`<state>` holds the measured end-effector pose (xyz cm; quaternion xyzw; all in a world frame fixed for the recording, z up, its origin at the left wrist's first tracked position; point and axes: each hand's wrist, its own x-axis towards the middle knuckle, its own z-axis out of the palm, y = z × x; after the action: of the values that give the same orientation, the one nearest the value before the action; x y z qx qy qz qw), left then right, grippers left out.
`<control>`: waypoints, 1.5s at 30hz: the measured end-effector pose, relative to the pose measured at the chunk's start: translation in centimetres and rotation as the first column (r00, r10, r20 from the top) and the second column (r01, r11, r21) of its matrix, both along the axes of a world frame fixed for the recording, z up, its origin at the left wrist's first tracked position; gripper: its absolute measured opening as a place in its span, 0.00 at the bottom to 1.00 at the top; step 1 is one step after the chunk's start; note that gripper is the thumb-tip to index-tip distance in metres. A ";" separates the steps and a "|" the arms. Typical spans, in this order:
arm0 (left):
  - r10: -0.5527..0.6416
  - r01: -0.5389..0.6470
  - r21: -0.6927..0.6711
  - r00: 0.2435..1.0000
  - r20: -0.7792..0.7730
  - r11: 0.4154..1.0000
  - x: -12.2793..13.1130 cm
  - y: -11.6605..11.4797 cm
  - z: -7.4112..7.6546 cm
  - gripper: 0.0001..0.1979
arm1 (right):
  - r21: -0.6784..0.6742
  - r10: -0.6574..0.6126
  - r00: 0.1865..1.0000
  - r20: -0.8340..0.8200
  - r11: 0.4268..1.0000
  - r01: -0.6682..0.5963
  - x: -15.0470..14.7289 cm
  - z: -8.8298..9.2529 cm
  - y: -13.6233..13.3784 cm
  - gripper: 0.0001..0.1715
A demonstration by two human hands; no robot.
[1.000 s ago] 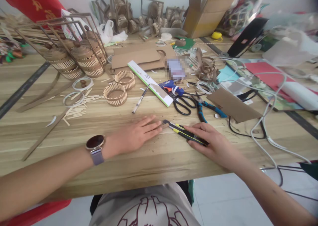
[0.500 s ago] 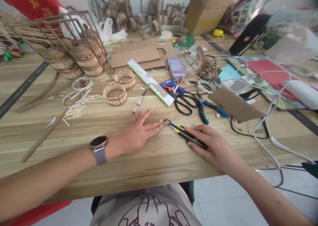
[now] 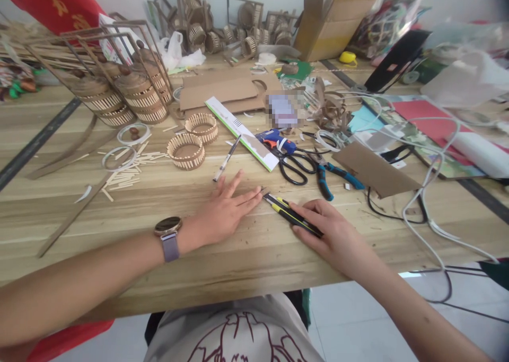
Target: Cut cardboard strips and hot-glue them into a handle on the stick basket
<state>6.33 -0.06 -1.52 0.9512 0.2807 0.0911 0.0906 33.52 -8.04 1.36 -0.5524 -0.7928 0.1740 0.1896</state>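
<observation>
My left hand (image 3: 224,213) lies flat on the wooden table (image 3: 246,256), fingers stretched out and spread, fingertips next to the knife's blade tip. A watch sits on that wrist. My right hand (image 3: 332,232) is closed on a black and yellow utility knife (image 3: 287,213), which lies low along the tabletop with its blade pointing left toward my left fingertips. Whether a small piece lies under my left fingers is hidden.
Beyond the hands lie black scissors (image 3: 293,167), blue-handled pliers (image 3: 326,175), a blue glue gun (image 3: 274,138), a pen (image 3: 226,158) and a green-edged ruler (image 3: 242,133). Two stick rings (image 3: 186,151) and wooden lanterns (image 3: 137,94) stand at left. Cardboard (image 3: 374,170) and white cables (image 3: 427,192) lie right.
Left hand's fingers spread apart and the hand shifted slightly right. The right hand and knife slid a little left toward it.
</observation>
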 end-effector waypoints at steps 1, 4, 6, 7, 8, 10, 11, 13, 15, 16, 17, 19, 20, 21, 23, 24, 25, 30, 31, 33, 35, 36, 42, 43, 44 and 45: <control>0.001 -0.001 0.001 1.000 0.005 1.000 0.0 0.0 0.0 0.33 | 0.003 0.003 1.000 -0.005 1.000 -0.003 -0.3 -0.1 -0.1 0.24; -0.002 0.002 -0.011 1.000 0.029 1.000 0.1 -0.1 0.1 0.29 | 0.021 0.023 0.999 -0.036 1.000 -0.022 -1.2 -0.4 -0.7 0.24; 0.011 -0.010 -0.032 0.999 0.047 0.999 0.1 -0.1 0.1 0.26 | 0.019 0.035 0.998 -0.055 0.999 -0.034 -1.6 -0.5 -1.2 0.24; 0.021 -0.019 -0.047 0.998 0.052 0.999 0.2 -0.1 0.2 0.25 | 0.013 0.039 0.997 -0.062 0.999 -0.038 -1.8 -0.6 -1.4 0.24; 0.029 -0.026 -0.064 0.998 0.054 0.998 0.1 -0.1 0.3 0.26 | 0.005 0.038 0.997 -0.067 0.999 -0.038 -1.9 -0.5 -1.5 0.24; 0.016 -0.011 -0.116 0.999 0.039 0.993 0.0 0.1 0.7 0.28 | -0.009 0.027 0.997 -0.068 1.000 -0.028 -2.1 -0.5 -1.7 0.25; -0.007 0.010 -0.147 1.000 0.024 0.989 -0.1 0.4 1.0 0.28 | -0.012 0.020 0.997 -0.068 1.000 -0.021 -2.2 -0.4 -1.7 0.25; -0.077 0.072 -0.198 0.997 -0.013 0.978 -0.3 1.3 1.9 0.26 | -0.013 0.014 0.998 -0.066 1.000 -0.015 -2.3 -0.4 -1.7 0.25; -0.158 0.146 -0.197 0.986 -0.048 0.969 -0.4 2.5 2.9 0.25 | -0.008 0.014 0.998 -0.064 1.000 -0.015 -2.3 -0.3 -1.7 0.25; -0.198 0.184 -0.184 0.978 -0.063 0.966 -0.4 3.1 3.5 0.25 | -0.005 0.012 0.998 -0.061 1.000 -0.013 -2.3 -0.3 -1.7 0.25; -0.239 0.223 -0.172 0.967 -0.084 0.960 -0.3 3.7 4.0 0.25 | -0.005 0.011 0.998 -0.055 1.000 -0.012 -2.3 -0.2 -1.6 0.25; -0.327 0.304 -0.172 0.937 -0.126 0.937 0.0 4.8 5.0 0.25 | -0.011 0.009 0.999 -0.043 1.000 -0.009 -2.4 -0.1 -1.6 0.24; -0.360 0.332 -0.185 0.921 -0.149 0.925 0.2 5.3 5.4 0.26 | -0.018 0.010 0.999 -0.037 1.000 -0.011 -2.4 -0.1 -1.6 0.24; -0.386 0.351 -0.203 0.906 -0.174 0.914 0.4 5.7 5.8 0.27 | -0.024 0.013 0.999 -0.031 1.000 -0.014 -2.4 -0.1 -1.6 0.24; -0.419 0.363 -0.250 0.878 -0.232 0.898 0.7 6.4 6.4 0.30 | -0.029 0.016 1.000 -0.025 0.999 -0.017 -2.4 0.0 -1.6 0.24; -0.429 0.360 -0.272 0.864 -0.262 0.892 0.8 6.6 6.6 0.33 | -0.027 0.015 1.000 -0.023 1.000 -0.015 -2.4 0.0 -1.5 0.24; -0.437 0.357 -0.290 0.851 -0.292 0.888 1.0 6.8 6.8 0.35 | -0.024 0.012 1.000 -0.024 1.000 -0.012 -2.4 -0.1 -1.5 0.24; -0.457 0.360 -0.310 0.819 -0.346 0.880 1.5 7.1 7.4 0.41 | -0.014 -0.010 1.000 -0.028 1.000 0.010 -2.7 0.0 -1.7 0.24; -0.457 0.361 -0.310 0.822 -0.340 0.879 1.6 7.1 7.4 0.41 | -0.015 -0.011 1.000 -0.022 1.000 0.011 -2.8 0.0 -1.8 0.24; -0.458 0.365 -0.307 0.823 -0.335 0.879 1.7 7.1 7.3 0.42 | -0.020 -0.010 1.000 0.001 1.000 0.010 -3.0 0.2 -2.1 0.24; -0.459 0.366 -0.302 0.816 -0.352 0.881 1.8 7.1 7.3 0.42 | -0.023 -0.008 1.000 0.023 1.000 0.009 -3.2 0.3 -2.4 0.24; -0.459 0.364 -0.301 0.810 -0.364 0.881 1.8 7.1 7.3 0.42 | -0.024 -0.009 0.999 0.031 1.000 0.009 -3.3 0.3 -2.5 0.24; -0.456 0.362 -0.300 0.817 -0.353 0.882 1.7 7.1 7.0 0.40 | -0.008 0.005 0.999 0.032 1.000 -0.004 -4.3 0.4 -2.5 0.24; -0.455 0.361 -0.302 0.820 -0.348 0.882 1.7 7.1 7.0 0.40 | -0.005 0.008 0.999 0.035 1.000 -0.008 -4.6 0.4 -2.5 0.24; -0.453 0.358 -0.305 0.821 -0.348 0.883 1.7 7.1 6.9 0.40 | -0.004 0.014 0.999 0.036 1.000 -0.013 -4.8 0.4 -2.7 0.24; -0.451 0.354 -0.306 0.819 -0.354 0.884 1.7 7.1 6.9 0.40 | -0.003 0.020 0.999 0.035 1.000 -0.020 -5.1 0.5 -2.8 0.24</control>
<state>8.05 7.06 5.36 0.9694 0.0932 -0.1671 0.1540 28.44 -10.86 1.85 -0.5476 -0.8013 0.1674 0.1731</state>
